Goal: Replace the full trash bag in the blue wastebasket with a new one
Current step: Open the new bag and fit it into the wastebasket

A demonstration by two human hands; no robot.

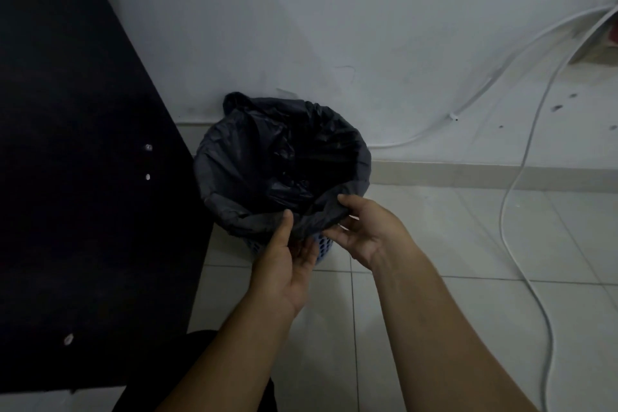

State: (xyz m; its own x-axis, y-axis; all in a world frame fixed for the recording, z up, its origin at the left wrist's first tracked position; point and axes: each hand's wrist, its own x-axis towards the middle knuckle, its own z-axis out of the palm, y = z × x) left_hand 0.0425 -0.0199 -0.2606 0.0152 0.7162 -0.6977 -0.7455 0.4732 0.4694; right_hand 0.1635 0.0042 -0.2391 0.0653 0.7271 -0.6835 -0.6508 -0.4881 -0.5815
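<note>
The black trash bag (281, 157) lines the blue wastebasket (326, 249), which stands on the tiled floor (434, 278) against the wall, just beside a dark panel (83, 177). The left hand (287, 257) and right hand (361, 231) each pinch the bag's near rim, thumbs on top.

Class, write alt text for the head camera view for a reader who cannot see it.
The left hand and right hand pinch the near edge of a black trash bag lining a blue wastebasket on a white tiled floor.
</note>
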